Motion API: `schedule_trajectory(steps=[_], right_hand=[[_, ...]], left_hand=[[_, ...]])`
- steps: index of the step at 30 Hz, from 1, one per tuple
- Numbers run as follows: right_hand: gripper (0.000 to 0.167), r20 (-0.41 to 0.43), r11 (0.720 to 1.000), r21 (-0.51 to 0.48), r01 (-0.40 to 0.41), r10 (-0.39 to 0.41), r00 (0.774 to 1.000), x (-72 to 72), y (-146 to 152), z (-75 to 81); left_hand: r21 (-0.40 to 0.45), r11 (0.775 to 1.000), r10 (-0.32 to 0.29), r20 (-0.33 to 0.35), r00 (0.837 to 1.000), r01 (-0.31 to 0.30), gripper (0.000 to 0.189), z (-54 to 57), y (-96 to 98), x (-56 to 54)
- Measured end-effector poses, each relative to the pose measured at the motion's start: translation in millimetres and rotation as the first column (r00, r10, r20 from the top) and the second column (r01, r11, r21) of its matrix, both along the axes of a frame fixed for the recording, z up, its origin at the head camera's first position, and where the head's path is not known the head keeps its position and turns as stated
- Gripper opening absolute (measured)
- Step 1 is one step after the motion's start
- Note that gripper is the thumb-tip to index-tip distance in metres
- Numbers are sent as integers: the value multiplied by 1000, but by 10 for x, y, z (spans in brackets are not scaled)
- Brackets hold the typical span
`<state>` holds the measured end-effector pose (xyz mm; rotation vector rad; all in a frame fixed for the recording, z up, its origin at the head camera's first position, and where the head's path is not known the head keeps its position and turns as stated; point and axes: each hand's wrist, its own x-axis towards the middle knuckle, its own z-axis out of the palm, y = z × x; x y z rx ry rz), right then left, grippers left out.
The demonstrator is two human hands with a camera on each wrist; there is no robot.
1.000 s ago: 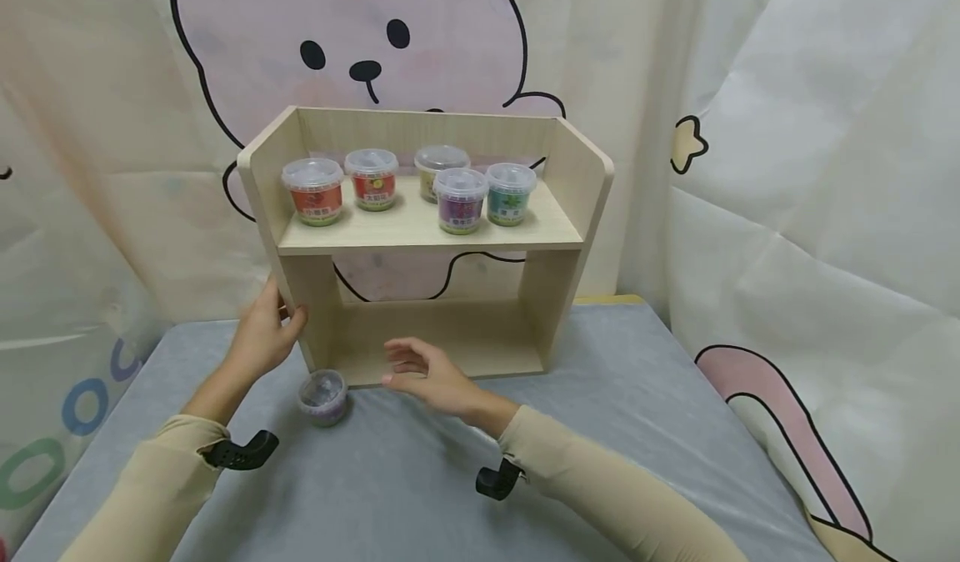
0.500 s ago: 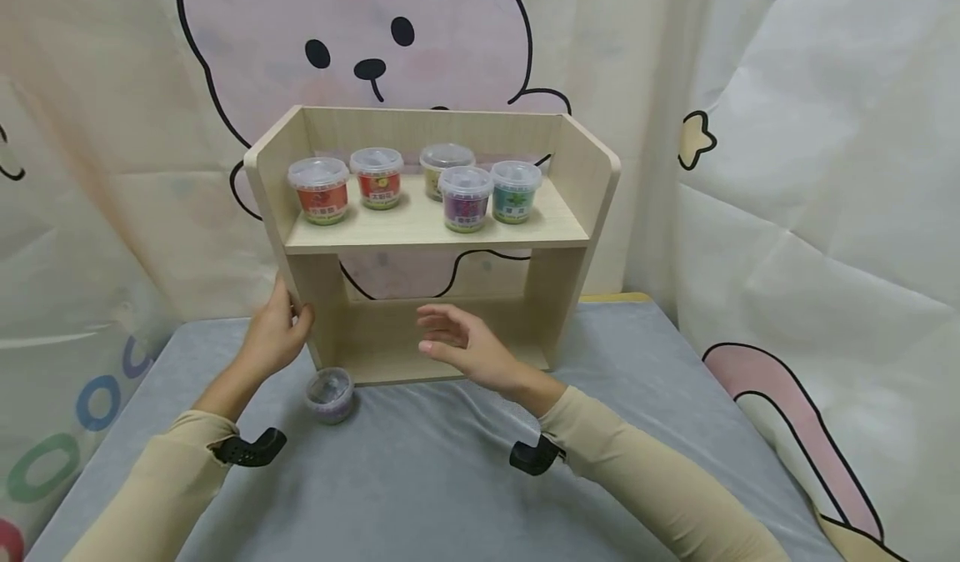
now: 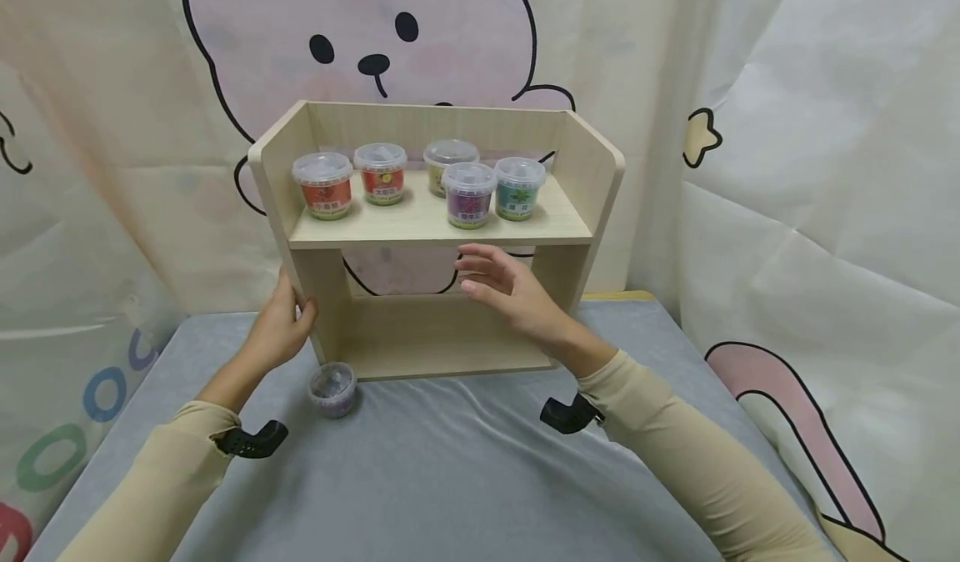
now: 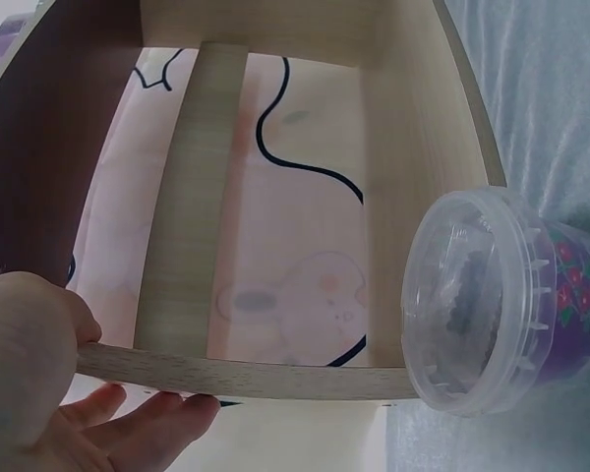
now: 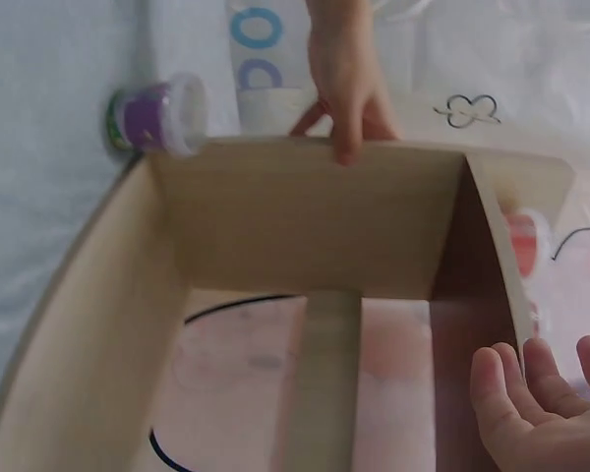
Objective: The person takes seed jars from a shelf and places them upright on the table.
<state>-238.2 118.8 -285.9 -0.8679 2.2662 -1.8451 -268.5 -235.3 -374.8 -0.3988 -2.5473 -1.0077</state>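
Note:
A small two-tier wooden shelf (image 3: 405,224) stands on the table. My left hand (image 3: 276,328) grips its left side panel, thumb at the front edge and fingers behind, as the left wrist view also shows. My right hand (image 3: 517,297) hovers in front of the shelf, just below the upper board, fingers loosely bent and holding nothing. Lidded plastic tubs stand on the upper board: two red-labelled tubs (image 3: 327,197) at left, and a yellowish tub (image 3: 437,180), a purple tub (image 3: 468,205) and a green tub (image 3: 517,198) towards the right. Another purple tub (image 4: 575,305) sits on the table.
Blue-grey cloth covers the table (image 3: 450,470). The loose purple tub is right at the shelf's front left corner. A curtain with a printed bear (image 3: 442,45) hangs close behind, and a white curtain (image 3: 810,237) lines the right. A yellow strip (image 3: 618,296) shows along the table's back edge.
My right hand has moved right and up, from near the lower left front of the shelf to just under the upper board. My left hand keeps its grip.

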Motion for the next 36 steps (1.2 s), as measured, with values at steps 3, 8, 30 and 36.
schedule_trajectory(steps=[3, 8, 30, 36], right_hand=[[52, -17, 999, -7, 45, -45, 999, -26, 80, 103], [51, -7, 994, -40, 105, -106, 994, -60, 205, 235], [53, -24, 963, -105, 247, -251, 968, -280, 364, 460], [58, -2, 968, -75, 241, -242, 970, -355, 258, 547]], left_hand=[[9, 1000, -13, -7, 1000, 13, 65, 8, 12, -18], [56, 997, -43, -22, 999, 44, 68, 29, 33, -53], [142, 990, 13, -49, 999, -6, 77, -118, 26, 15], [149, 989, 14, -32, 999, -9, 78, -114, 35, 25]])
